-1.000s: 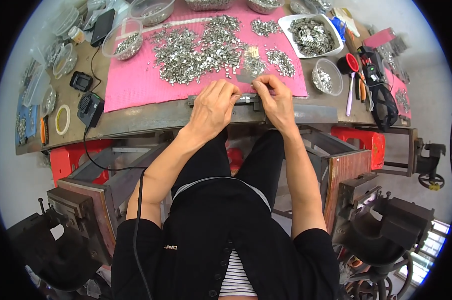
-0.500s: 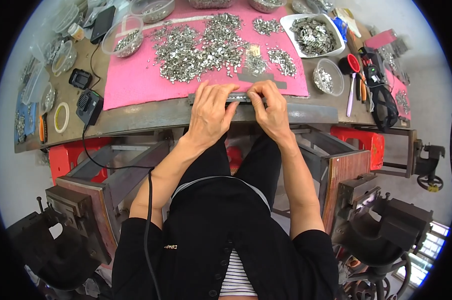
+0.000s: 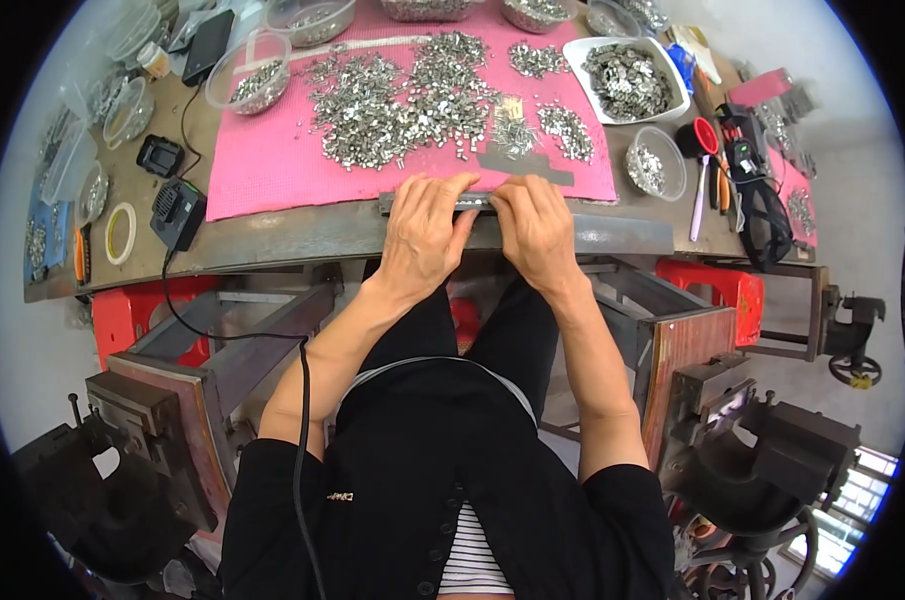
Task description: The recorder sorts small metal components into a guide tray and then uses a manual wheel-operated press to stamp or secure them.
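Note:
My left hand [image 3: 426, 240] is closed over a narrow dark metal bar [image 3: 471, 202] at the front edge of the pink mat [image 3: 263, 175]. A row of small shiny pieces shows along the bar between my hands. The fingers of my right hand [image 3: 538, 235] are pressed together at the bar's right part; whatever they pinch is hidden. Just beyond the bar lies a flat grey strip [image 3: 548, 172]. Farther back are a big heap of small silver metal pieces [image 3: 403, 110], a little pile of thin pins [image 3: 514, 140] and another small pile of metal pieces [image 3: 566, 132].
A white tray [image 3: 579, 72] and a round clear tub [image 3: 681, 172] hold metal parts at the right. A red cup [image 3: 707, 130] stands beside tools. Left are a black charger [image 3: 178, 212] and a tape roll [image 3: 121, 234]. A black cord [image 3: 303, 430] crosses my left arm. Vises [image 3: 773, 455] flank me.
My right hand has shifted slightly left along the bar, its fingers now straighter and closer to my left hand. My left hand stays on the bar.

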A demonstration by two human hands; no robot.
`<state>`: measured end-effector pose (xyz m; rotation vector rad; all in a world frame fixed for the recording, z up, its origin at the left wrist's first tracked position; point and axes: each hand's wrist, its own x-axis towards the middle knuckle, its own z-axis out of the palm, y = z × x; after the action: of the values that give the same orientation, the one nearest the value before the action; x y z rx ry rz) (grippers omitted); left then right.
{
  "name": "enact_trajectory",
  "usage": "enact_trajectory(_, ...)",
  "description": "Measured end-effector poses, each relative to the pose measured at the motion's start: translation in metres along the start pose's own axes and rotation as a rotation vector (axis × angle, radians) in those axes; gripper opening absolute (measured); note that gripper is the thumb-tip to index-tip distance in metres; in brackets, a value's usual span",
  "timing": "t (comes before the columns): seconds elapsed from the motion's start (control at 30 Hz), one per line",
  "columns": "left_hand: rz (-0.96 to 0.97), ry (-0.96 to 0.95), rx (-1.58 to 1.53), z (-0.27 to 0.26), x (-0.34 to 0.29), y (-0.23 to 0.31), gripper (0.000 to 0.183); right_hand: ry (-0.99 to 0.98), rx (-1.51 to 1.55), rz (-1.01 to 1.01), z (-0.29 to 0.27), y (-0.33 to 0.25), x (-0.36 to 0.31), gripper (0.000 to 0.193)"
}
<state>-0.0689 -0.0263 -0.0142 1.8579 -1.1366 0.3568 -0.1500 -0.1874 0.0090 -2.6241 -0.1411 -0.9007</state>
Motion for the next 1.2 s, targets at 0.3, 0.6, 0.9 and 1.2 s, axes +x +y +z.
enact_trajectory(0.3,-0.031,0.000,0.016,-0.001,-0.001,0.001,0.047,-0.049,0.174,0.176,-0.008,0.012,0.007,0.010)
enact_trajectory(0.6,-0.019,0.006,-0.015,0.001,0.000,0.001,0.049,-0.093,-0.116,0.157,0.019,0.052,0.037,0.008)
enact_trajectory(0.9,-0.017,0.021,-0.006,0.002,-0.002,0.000,0.051,-0.063,-0.014,0.079,0.010,0.045,0.040,0.008)
enact_trajectory(1.2,-0.040,0.019,-0.012,0.000,0.001,0.002,0.050,-0.043,0.290,0.128,0.003,0.004,0.003,0.014)
